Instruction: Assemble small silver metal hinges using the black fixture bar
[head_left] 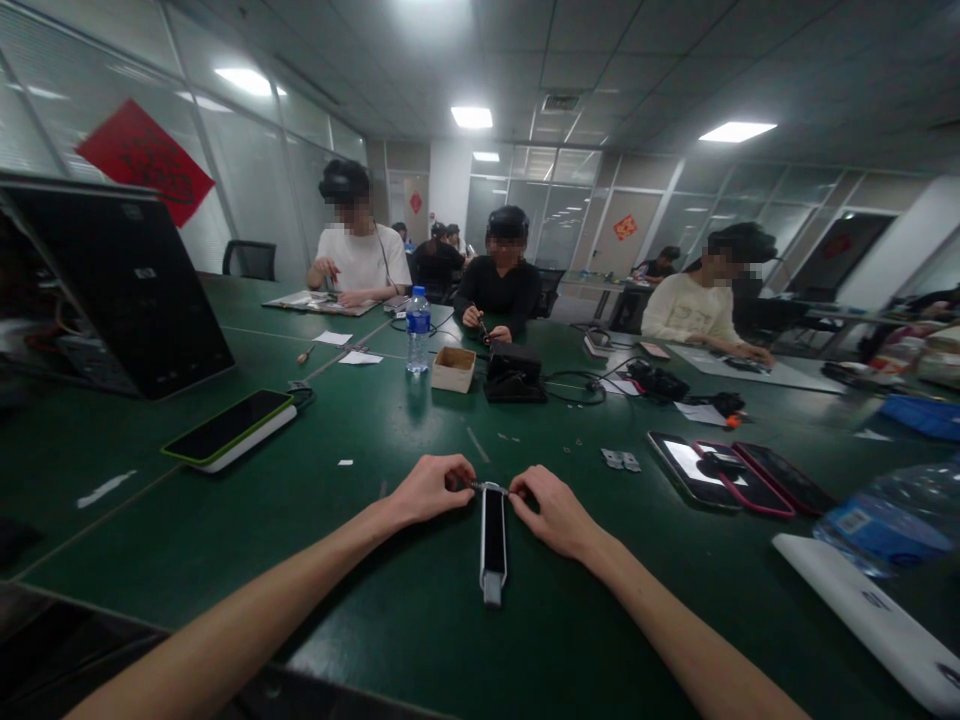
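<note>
In front of me on the green table lies a slim, long device [493, 540] with a black face, a pale rim and a grey block at its near end. My left hand [439, 487] is closed in a pinch at the left of its far end. From the other side, my right hand [551, 505] pinches at the right of the same end. A thin, dark strand or pin seems to run between the fingertips and the device. It is too small to name, and the fingers partly hide it.
A phone-like device with a green edge [232, 428] lies left. Ahead stand a water bottle [418, 335], a small cardboard box [453, 370] and a black stand [514, 375]. Phones [694, 468], a large bottle [892, 520] and a white case [862, 610] are at right. Several people sit beyond.
</note>
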